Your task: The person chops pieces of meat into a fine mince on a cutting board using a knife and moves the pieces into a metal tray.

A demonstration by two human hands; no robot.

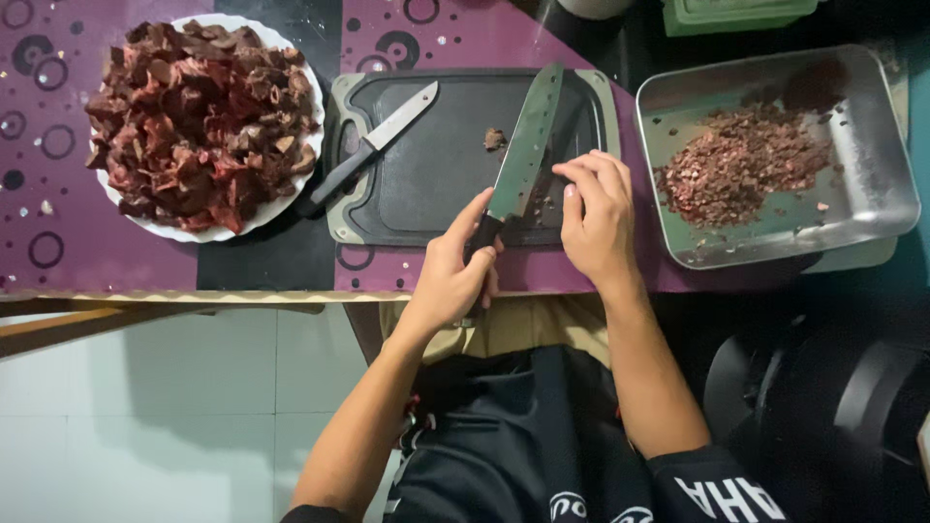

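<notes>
1. Seen from above, a person stands at a counter (58, 194) covered in a purple cloth printed with dark rings.
2. A dark cutting board (436, 165) with a pale rim lies in the upper middle of the frame.
3. The left hand (450, 276), in the middle of the frame, has its grip wrapped tightly around the black handle of a large chef's knife (523, 145); the blade points toward the top of the frame, tilted slightly right, and lies over the board.
4. The right hand (596, 218), just right of the knife, has its fingers curled down together at the board's lower right corner, beside the blade; whether they pinch anything cannot be told.
5. A few small dark bits lie on the board near the blade, and one small piece of meat (495, 138) sits alone near the board's middle.
6. A second, smaller knife (373, 145) with a black handle rests diagonally across the board's left end, untouched.
7. In the upper left, a white plate (308, 145) is heaped with large reddish-brown chunks of meat (199, 121).
8. At the upper right, a shallow rectangular metal tray (872, 184) holds a mound of finely chopped reddish-brown meat (741, 165), gathered toward its left and centre.
9. A green container (736, 15) shows partly at the top edge; its contents are hidden.
</notes>
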